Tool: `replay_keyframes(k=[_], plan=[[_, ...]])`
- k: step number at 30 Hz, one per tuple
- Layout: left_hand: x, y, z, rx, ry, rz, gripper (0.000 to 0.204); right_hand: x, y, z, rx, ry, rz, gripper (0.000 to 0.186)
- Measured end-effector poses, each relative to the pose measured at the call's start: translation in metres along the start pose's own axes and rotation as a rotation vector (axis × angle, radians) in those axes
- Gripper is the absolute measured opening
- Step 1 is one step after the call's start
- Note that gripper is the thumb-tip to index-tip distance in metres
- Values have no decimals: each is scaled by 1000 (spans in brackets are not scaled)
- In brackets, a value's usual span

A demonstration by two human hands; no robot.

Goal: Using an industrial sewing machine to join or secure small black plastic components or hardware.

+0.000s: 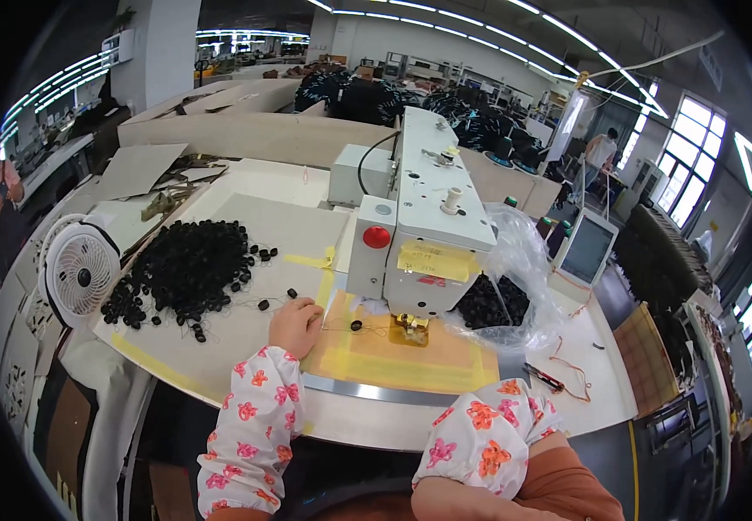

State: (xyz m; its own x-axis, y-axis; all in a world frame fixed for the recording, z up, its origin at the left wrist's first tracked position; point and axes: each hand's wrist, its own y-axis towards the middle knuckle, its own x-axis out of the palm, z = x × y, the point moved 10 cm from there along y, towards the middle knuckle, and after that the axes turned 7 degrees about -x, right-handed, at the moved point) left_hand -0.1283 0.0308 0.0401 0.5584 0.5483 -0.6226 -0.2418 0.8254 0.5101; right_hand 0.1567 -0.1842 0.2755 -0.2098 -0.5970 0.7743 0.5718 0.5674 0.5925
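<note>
My left hand point(296, 326) lies on the board with loosely bent fingers, beside a loose black piece point(356, 326) trailing thin thread toward the sewing machine's brass foot point(411, 327). A pile of small black pieces point(183, 269) covers the board's left side. The pale machine point(422, 231) stands in the middle with a red button and a spool on top. More black pieces point(491, 303) sit in a clear plastic bag right of it. My right forearm, in a bunched floral sleeve point(484, 434), is low at the right; its fingers are not visible.
A white fan point(81, 271) stands at the left. A screwdriver-like tool point(545, 378) and orange cord lie right of the yellow-taped plate. A monitor point(586, 245) stands behind them. A person point(599, 154) is at the back right, another point(3, 187) at the far left.
</note>
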Motion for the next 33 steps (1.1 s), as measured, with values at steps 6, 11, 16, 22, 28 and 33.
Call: replay_keyframes(k=[6,11,16,22,28,33], plan=[[-8,0,-18,-72,21,-17,12,11,-3,-4,-158,-411,-127,29],[-6,-1,-27,-89,23,-31,14,22,-3,-5,-313,-747,-232,24],[1,3,-16,-50,-2,-28,13,38,-1,-8,-504,-1039,-339,20],[-1,2,-12,-47,-38,-5,12,29,15,-9,-403,17,-606,5],[-2,3,-9,-60,-52,-34,11,60,15,-43,-752,73,-751,8],[1,4,-13,-48,-39,-8,11,32,15,-24,-564,32,-466,7]])
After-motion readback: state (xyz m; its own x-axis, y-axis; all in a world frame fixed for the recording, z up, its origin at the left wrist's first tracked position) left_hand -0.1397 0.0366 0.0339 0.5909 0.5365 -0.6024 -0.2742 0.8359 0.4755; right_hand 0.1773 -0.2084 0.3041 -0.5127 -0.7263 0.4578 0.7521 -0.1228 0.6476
